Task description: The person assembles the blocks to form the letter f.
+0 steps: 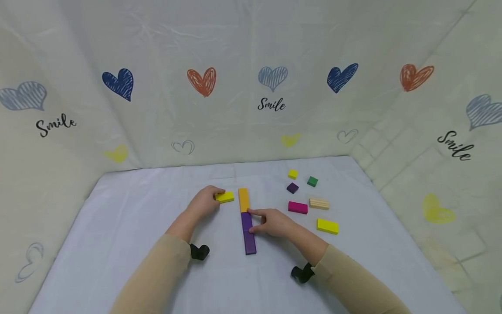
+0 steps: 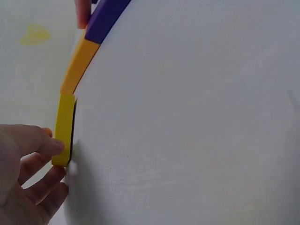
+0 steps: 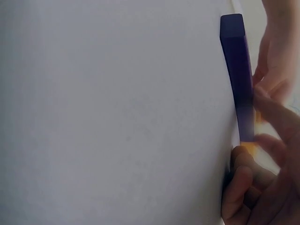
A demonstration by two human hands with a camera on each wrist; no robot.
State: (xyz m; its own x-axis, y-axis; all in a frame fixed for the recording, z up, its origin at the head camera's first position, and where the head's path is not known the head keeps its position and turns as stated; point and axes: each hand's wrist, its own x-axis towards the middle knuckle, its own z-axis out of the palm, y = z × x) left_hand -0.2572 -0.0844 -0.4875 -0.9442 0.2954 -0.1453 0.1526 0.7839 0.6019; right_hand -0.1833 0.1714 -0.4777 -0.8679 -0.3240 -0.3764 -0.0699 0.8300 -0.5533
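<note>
My left hand [image 1: 203, 202] pinches one end of a yellow block [image 1: 225, 197] between thumb and fingers, just left of the row; the left wrist view shows the thumb on top of this yellow block [image 2: 64, 126]. An orange block [image 1: 243, 200] and two purple blocks [image 1: 249, 241] lie end to end in a straight line, the orange one farthest from me. With thumb and index finger apart, my right hand [image 1: 273, 223] touches the row's right side, near the orange-purple joint and the joint between the purples. In the right wrist view, fingers partly hide the orange block [image 3: 248, 148].
Right of the row lie a magenta block [image 1: 298, 207], a ridged wooden piece [image 1: 319, 203] and another yellow block [image 1: 327, 226]. Farther back are small yellow [image 1: 293, 174], green [image 1: 312, 181] and dark purple [image 1: 292, 188] pieces. A white cloth [image 1: 129, 244] covers the table.
</note>
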